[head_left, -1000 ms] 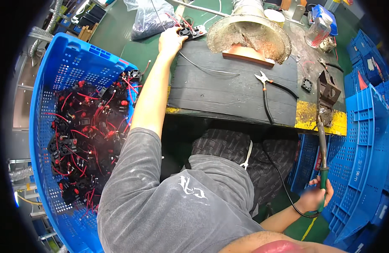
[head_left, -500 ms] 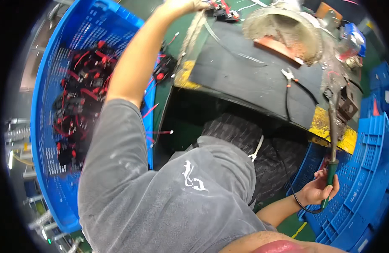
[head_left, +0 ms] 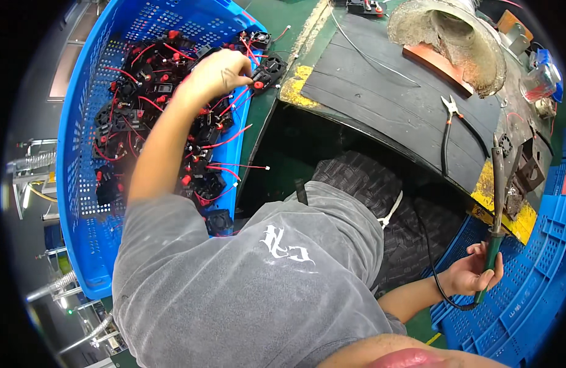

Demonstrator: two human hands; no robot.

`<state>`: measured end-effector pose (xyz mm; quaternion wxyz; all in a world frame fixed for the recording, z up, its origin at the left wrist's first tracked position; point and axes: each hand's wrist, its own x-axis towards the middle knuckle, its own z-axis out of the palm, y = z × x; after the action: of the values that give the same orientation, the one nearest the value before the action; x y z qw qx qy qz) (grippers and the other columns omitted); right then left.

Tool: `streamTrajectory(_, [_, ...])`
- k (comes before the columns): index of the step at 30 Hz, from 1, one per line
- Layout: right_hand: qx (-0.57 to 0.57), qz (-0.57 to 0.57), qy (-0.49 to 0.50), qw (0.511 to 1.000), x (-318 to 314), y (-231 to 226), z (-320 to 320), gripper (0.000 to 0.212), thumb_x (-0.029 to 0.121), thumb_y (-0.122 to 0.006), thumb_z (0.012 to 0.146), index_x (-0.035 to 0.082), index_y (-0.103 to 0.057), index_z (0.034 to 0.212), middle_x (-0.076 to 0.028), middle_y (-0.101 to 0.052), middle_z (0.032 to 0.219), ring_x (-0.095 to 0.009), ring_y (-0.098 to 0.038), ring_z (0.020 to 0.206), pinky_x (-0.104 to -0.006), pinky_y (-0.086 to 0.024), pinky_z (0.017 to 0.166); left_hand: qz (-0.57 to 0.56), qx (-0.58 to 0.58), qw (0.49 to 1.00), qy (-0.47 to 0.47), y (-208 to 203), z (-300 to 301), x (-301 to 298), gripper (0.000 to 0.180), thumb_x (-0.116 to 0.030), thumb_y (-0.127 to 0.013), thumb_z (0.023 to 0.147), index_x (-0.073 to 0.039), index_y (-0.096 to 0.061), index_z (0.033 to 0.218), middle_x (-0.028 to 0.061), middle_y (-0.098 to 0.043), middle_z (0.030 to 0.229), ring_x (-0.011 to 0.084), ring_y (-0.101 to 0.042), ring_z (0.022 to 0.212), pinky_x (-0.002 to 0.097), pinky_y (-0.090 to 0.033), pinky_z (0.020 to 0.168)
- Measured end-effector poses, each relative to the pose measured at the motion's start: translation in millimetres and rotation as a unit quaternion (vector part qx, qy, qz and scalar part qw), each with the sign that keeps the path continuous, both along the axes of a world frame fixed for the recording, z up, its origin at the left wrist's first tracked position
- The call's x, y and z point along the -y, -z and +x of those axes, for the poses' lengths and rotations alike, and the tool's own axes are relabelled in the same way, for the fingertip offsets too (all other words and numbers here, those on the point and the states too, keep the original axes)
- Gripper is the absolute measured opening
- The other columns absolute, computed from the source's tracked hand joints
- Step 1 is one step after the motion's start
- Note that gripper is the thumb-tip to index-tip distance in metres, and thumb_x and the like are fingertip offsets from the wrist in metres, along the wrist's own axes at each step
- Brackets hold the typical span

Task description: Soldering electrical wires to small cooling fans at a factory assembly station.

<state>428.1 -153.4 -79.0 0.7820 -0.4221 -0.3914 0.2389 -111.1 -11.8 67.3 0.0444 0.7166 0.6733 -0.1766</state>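
My right hand (head_left: pixel 473 273) is wrapped round the green handle of a soldering iron (head_left: pixel 495 236), whose long metal shaft points up toward the bench corner. A black cord runs from its lower end past my wrist. My left hand (head_left: pixel 221 72) is over the right rim of a blue crate (head_left: pixel 71 153), its fingers curled together. Its thumb side reaches a black fan unit (head_left: pixel 270 72) with a red part, lying by the rim next to the bench. What those fingers hold, if anything, is hidden. Several similar black units (head_left: pixel 120 119) with red wires fill the crate.
Orange-and-black cutters (head_left: pixel 450 113) lie on the bench's dark mat (head_left: pixel 381 92). Behind them are a crusted funnel-shaped hood (head_left: pixel 445 37) and a reddish-brown block (head_left: pixel 439 70). A brown metal bracket (head_left: pixel 531 172) sits at the bench's right end. Blue crates (head_left: pixel 528 264) stand at my right.
My left hand has come back from the far end of the bench to the crate's right rim. My right hand keeps hold of the soldering iron. The whole view has shifted.
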Motion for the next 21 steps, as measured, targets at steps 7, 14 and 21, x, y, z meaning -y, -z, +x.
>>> streamTrajectory(7, [-0.004, -0.019, 0.027, 0.999, -7, -3, -10, 0.043, 0.036, -0.050, 0.089, -0.001, -0.056, 0.110, -0.023, -0.064, 0.083, -0.026, -0.062, 0.068, -0.0312, -0.049, 0.053, 0.189, -0.002, 0.981, 0.054, 69, 0, 23, 0.066, -0.045, -0.075, 0.074, -0.001, -0.051, 0.117, 0.0188, -0.057, 0.103, 0.0357, -0.057, 0.099, 0.0415, -0.051, 0.084])
streamTrajectory(14, [-0.012, -0.019, 0.024, 0.999, -3, -1, -13, 0.043, 0.035, -0.051, 0.088, -0.002, -0.057, 0.109, -0.023, -0.064, 0.083, -0.026, -0.063, 0.068, -0.0308, -0.050, 0.053, 0.180, -0.028, 0.981, 0.066, 66, 0, 20, 0.056, -0.029, -0.072, 0.070, 0.002, -0.057, 0.115, 0.0183, -0.061, 0.094, 0.0356, -0.061, 0.089, 0.0410, -0.052, 0.077])
streamTrajectory(21, [-0.018, 0.008, -0.020, 1.000, 3, 6, -5, 0.040, 0.030, -0.048, 0.091, -0.001, -0.057, 0.114, -0.025, -0.066, 0.091, -0.026, -0.065, 0.075, -0.0319, -0.050, 0.059, -0.034, 0.522, 0.831, -0.192, -14, 10, -3, 0.053, -0.021, -0.067, 0.079, 0.006, -0.055, 0.124, 0.0087, -0.067, 0.097, 0.0156, -0.064, 0.084, 0.0251, -0.050, 0.079])
